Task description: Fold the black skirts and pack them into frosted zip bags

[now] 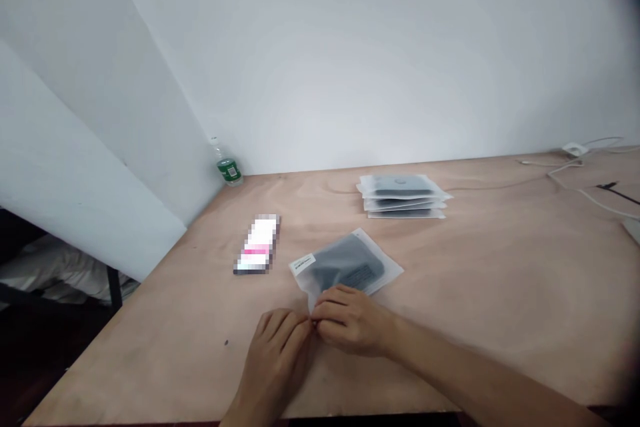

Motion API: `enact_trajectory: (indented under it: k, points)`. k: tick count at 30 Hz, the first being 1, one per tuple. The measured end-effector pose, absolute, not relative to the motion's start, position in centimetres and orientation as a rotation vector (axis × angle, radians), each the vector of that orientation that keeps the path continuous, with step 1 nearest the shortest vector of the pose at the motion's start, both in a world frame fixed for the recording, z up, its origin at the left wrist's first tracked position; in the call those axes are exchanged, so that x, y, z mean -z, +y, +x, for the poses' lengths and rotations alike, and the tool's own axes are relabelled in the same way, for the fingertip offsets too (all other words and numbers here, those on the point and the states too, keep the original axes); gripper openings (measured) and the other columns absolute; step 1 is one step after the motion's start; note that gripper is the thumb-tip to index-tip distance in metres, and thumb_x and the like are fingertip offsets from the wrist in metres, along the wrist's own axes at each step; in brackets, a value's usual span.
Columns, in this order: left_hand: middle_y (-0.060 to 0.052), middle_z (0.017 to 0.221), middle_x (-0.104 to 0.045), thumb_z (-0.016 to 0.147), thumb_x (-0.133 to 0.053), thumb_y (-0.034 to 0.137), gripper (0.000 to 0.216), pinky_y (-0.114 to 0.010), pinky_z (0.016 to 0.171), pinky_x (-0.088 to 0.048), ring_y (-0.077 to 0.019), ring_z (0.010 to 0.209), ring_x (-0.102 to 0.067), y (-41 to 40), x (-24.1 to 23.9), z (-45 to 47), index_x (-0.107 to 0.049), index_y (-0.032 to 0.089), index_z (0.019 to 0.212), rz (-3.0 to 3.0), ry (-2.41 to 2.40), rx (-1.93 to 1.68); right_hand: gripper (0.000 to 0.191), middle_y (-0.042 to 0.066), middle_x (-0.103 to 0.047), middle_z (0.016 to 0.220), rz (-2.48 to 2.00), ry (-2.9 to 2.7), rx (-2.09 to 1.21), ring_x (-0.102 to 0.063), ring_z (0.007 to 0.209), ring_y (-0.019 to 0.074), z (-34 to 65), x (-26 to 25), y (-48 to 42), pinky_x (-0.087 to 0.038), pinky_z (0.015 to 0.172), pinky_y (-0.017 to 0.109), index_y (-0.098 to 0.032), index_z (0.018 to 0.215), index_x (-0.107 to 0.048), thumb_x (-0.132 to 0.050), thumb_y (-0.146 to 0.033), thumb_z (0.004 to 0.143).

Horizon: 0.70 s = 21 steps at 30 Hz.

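Note:
A frosted plastic zip bag (pixel 345 263) lies on the plywood table, with a dark grey folded item inside and a white label at its left corner. My left hand (pixel 277 360) and my right hand (pixel 350 320) meet at the bag's near corner, and their fingertips pinch it from either side. Behind the bag to the left lies a phone (pixel 256 245), its screen lit and blurred. Several similar bags form a stack (pixel 401 196) farther back.
A green-labelled plastic water bottle (pixel 229 167) stands in the far left corner against the white wall. White cables and a plug (pixel 574 149) lie at the far right. The table's left edge drops away to a dark floor area with bedding.

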<state>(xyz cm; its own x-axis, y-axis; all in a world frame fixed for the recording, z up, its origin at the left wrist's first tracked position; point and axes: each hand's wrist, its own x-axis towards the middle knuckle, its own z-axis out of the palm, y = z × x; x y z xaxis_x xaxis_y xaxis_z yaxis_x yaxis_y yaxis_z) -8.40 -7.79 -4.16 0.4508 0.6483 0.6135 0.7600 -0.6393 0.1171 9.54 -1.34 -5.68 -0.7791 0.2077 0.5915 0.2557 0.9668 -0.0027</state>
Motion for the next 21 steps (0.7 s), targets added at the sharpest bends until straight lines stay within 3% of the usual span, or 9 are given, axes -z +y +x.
enact_trajectory:
  k: [7,14,21]
  points:
    - [0.000,0.078,-0.065,0.082,-0.050,0.010,0.011,-0.033,0.075,-0.035,-0.0151,0.072,-0.053,-7.3,3.7,-7.3,-0.055,0.020,0.082,-2.511,-1.289,0.910,0.026,0.000,-0.064,0.092,-0.432,-2.538,-0.024,-0.053,0.089,0.0129,10.3,4.6,-2.1,-0.045,0.077,0.025,-0.020,0.072,-0.059,-0.040,-0.015,0.089]
    - [0.003,0.070,-0.061,0.078,-0.046,0.005,0.017,-0.033,0.079,-0.033,-0.0132,0.070,-0.053,-7.5,3.6,-8.2,-0.050,0.021,0.073,-2.542,-1.339,0.913,0.018,0.001,-0.066,0.100,-0.481,-2.460,0.052,-0.052,0.106,0.0164,15.1,4.5,-1.0,-0.042,0.090,0.036,-0.020,0.085,-0.060,-0.045,-0.011,0.087]
    - [0.004,0.068,-0.060,0.075,-0.045,0.004,0.019,-0.032,0.079,-0.037,-0.0131,0.070,-0.056,-7.6,4.0,-10.0,-0.048,0.022,0.072,-2.632,-1.317,0.918,0.018,0.002,-0.067,0.096,-0.843,-2.402,0.100,-0.057,0.102,0.0182,23.9,4.1,-2.6,-0.044,0.089,0.042,-0.024,0.088,-0.060,-0.050,-0.011,0.082]
